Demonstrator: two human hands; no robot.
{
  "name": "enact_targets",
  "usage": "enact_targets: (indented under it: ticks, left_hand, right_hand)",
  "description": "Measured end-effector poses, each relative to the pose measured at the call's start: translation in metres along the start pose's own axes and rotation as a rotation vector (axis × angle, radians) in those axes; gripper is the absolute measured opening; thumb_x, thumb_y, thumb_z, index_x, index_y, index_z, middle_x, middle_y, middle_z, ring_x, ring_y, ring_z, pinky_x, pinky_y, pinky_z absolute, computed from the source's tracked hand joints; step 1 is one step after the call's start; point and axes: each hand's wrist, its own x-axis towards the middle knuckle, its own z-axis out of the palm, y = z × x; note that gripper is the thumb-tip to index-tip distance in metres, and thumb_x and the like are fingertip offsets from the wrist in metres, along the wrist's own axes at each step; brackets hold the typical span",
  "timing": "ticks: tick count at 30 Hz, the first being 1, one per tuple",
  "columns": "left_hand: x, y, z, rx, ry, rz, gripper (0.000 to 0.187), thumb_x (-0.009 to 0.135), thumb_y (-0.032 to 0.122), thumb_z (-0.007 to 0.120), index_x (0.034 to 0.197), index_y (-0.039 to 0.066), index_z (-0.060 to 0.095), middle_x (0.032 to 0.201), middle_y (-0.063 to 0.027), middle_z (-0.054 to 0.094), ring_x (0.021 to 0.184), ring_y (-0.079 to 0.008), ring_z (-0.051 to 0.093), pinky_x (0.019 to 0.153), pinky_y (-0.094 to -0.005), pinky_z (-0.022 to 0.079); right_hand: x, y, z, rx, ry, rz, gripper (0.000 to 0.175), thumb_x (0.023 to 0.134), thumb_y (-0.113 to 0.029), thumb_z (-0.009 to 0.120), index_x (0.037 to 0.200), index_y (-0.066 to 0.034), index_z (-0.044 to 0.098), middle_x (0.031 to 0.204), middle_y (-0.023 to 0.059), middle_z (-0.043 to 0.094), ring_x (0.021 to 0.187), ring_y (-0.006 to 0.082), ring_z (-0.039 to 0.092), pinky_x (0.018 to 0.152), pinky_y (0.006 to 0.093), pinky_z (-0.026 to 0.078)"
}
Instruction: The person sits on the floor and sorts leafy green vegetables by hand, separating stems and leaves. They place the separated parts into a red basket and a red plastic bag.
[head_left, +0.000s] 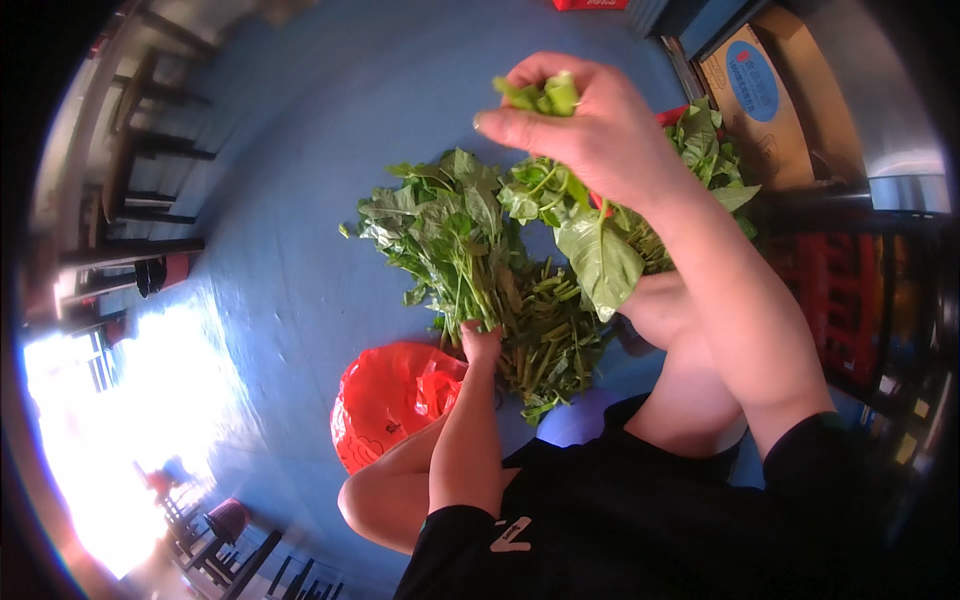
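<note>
My right hand (592, 127) is raised over the floor, closed around a small bunch of green stems (556, 96). Their cut ends poke out above the thumb, and leaves (600, 251) hang below the hand. Lower down and to the left, my left hand (481, 343) grips the stem end of a larger bundle of leafy greens (457, 225), whose leaves fan away from me. A heap of loose stems and leaves (551, 330) lies just right of that hand. More leafy greens (709, 154) show behind my right forearm, over something red that is mostly hidden.
A red plastic bag (397, 390) stands by my left knee on the blue floor (292, 225). A bluish-purple rounded object (574, 420) is partly hidden near my lap. An open cardboard box (757, 112) and red crates (832, 300) are at right. Dark stools (142, 255) line the left.
</note>
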Motion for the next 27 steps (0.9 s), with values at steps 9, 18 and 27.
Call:
enact_targets:
  ticks: [9,18,27]
  left_hand:
    - [-0.078,0.102,-0.152,-0.642,-0.192,-0.084,0.021,0.092,0.011,0.071,0.107,-0.003,0.069,0.081,-0.0058,0.067,0.065,-0.0118,0.062,0.051,-0.0276,0.053]
    - [-0.129,0.172,-0.289,-0.460,-0.173,0.271,0.022,0.099,0.013,0.065,0.114,-0.002,0.071,0.088,-0.0075,0.072,0.069,-0.0105,0.063,0.066,-0.0262,0.054]
    - [-0.121,0.182,-0.293,-0.247,-0.013,0.345,0.025,0.100,0.022,0.064,0.104,-0.001,0.073,0.075,-0.0068,0.070,0.063,-0.0104,0.061,0.062,-0.0279,0.052]
  right_hand:
    - [-0.024,0.032,0.030,-0.542,-0.568,-0.359,0.018,0.092,-0.026,0.070,0.089,-0.0079,0.068,0.079,0.0102,0.070,0.077,0.0296,0.068,0.071,0.0404,0.056]
    - [-0.062,0.040,0.081,-0.691,-0.545,-0.859,0.010,0.085,-0.014,0.063,0.078,-0.0080,0.068,0.076,0.0056,0.069,0.092,0.0253,0.063,0.072,0.0377,0.057]
    - [-0.054,0.033,0.089,-0.401,-0.363,-0.107,0.012,0.092,-0.018,0.062,0.090,-0.0072,0.068,0.080,0.0107,0.069,0.075,0.0261,0.067,0.069,0.0437,0.054]
